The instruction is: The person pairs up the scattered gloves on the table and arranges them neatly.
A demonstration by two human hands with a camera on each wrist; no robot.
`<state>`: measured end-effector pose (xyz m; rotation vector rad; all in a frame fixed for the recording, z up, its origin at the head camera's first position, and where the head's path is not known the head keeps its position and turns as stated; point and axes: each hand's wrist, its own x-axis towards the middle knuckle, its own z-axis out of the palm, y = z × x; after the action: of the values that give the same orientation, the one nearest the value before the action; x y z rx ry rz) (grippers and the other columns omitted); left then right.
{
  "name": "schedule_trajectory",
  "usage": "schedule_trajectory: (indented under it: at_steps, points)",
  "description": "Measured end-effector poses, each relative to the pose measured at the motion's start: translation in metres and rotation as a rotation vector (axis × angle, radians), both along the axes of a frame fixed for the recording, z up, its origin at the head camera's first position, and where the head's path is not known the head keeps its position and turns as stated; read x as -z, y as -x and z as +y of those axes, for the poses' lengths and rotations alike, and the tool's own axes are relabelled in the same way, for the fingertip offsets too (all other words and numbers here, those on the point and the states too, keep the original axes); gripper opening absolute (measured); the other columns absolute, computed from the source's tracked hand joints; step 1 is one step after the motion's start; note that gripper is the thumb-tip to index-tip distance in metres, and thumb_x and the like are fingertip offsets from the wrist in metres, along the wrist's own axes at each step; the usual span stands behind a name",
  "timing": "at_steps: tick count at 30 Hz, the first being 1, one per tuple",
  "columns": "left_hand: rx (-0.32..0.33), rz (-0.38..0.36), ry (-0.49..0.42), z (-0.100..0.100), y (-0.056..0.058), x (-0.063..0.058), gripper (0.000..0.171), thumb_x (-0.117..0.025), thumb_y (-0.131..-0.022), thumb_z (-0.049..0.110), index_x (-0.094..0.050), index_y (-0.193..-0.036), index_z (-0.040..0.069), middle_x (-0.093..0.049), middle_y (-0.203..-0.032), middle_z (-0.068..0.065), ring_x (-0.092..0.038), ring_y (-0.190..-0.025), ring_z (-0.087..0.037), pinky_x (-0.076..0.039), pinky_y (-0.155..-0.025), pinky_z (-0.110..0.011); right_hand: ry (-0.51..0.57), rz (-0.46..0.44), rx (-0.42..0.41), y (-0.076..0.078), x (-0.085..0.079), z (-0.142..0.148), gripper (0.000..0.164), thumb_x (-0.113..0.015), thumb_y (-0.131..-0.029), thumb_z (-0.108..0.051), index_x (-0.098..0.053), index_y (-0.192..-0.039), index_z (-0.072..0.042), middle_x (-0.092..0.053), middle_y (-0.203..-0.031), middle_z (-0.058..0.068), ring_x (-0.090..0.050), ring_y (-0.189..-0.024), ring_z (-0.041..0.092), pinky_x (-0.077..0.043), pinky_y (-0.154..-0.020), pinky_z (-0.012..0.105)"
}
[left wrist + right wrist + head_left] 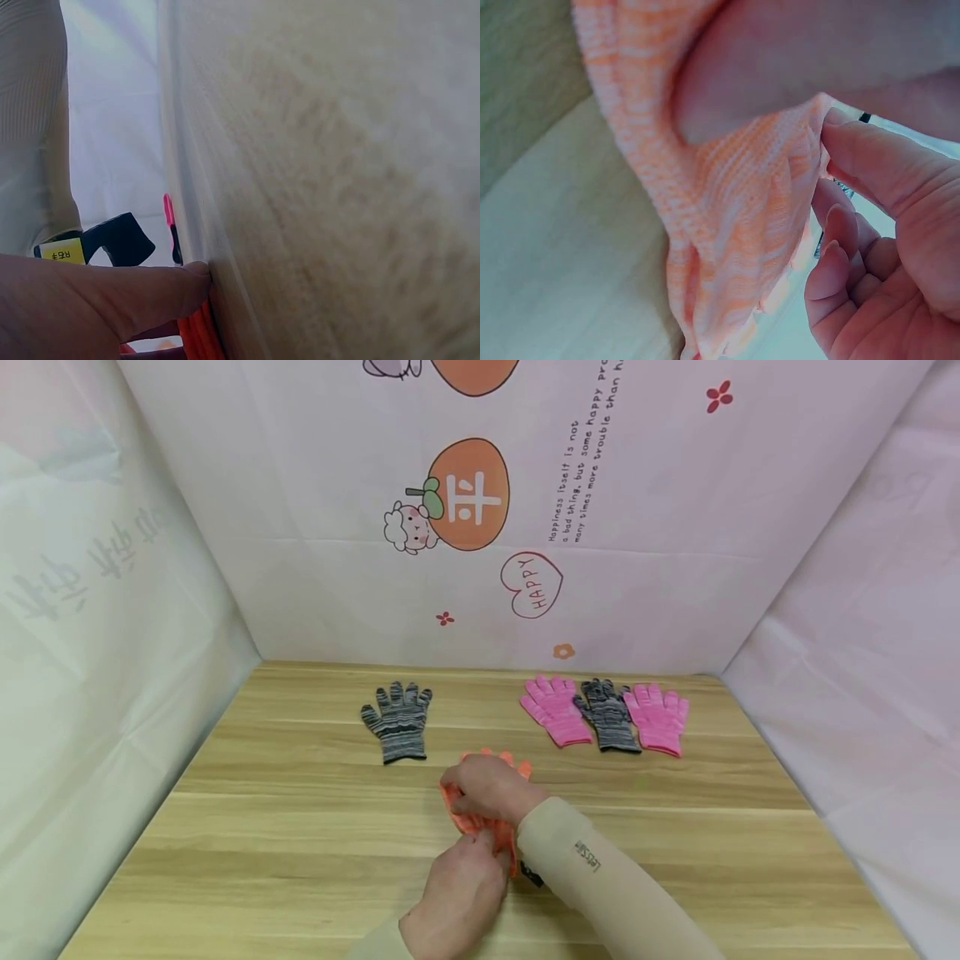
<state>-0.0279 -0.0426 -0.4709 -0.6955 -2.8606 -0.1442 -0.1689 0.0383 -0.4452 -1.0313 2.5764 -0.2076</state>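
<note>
An orange knit glove [504, 837] is in both hands above the near middle of the table, its fingers pointing to the back wall. My right hand [491, 783] reaches across it and pinches the left side of its cuff. From the near side my left hand [461, 885] grips the cuff's lower edge. In the left wrist view, left fingers hold a fold of the orange glove [199, 334] close to the tabletop. The right wrist view shows the open cuff of the glove [750, 217], with a blurred finger inside it and my right hand [877, 262] at its edge.
A grey striped glove [401, 722] lies flat at the back left. Toward the back right lie a pink glove [557, 710], another grey glove [611, 717] and a second pink glove [657, 718], side by side. Printed white cloth walls [637, 602] surround the wooden table [300, 827].
</note>
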Motion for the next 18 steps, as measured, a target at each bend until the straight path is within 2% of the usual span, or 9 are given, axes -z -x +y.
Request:
schedule_trajectory:
  at_steps: [3,9,18]
  points:
    - [0.008,-0.016,-0.011,-0.0007,0.0002,-0.0005,0.011,-0.070,-0.094,0.014,-0.066,-0.084,0.018,-0.054,-0.084,0.003,-0.055,-0.070,-0.014,-0.044,-0.053,-0.027,0.013,-0.008,0.008,0.0004,-0.0011,0.0012,0.011,-0.074,-0.095,-0.017,-0.071,-0.105,-0.022,-0.053,-0.073,-0.007,-0.050,-0.075,0.013,-0.042,-0.065,0.027]
    - [0.017,-0.045,0.004,-0.0014,-0.0003,-0.0022,0.010,-0.067,-0.095,0.013,-0.065,-0.087,0.017,-0.054,-0.087,0.002,-0.054,-0.072,-0.014,-0.044,-0.054,-0.028,0.034,-0.027,0.017,0.0003,-0.0026,0.0049,0.013,-0.071,-0.091,-0.011,-0.070,-0.095,-0.023,-0.052,-0.067,-0.007,-0.047,-0.066,0.012,-0.039,-0.059,0.026]
    - [0.018,0.012,-0.026,-0.0013,-0.0007,0.0009,0.009,-0.067,-0.095,0.014,-0.067,-0.088,0.019,-0.055,-0.089,0.003,-0.055,-0.074,-0.014,-0.045,-0.056,-0.027,0.021,-0.004,0.008,-0.0027,0.0010,0.0034,0.017,-0.076,-0.090,-0.013,-0.071,-0.103,-0.022,-0.054,-0.069,-0.006,-0.050,-0.071,0.013,-0.041,-0.061,0.026]
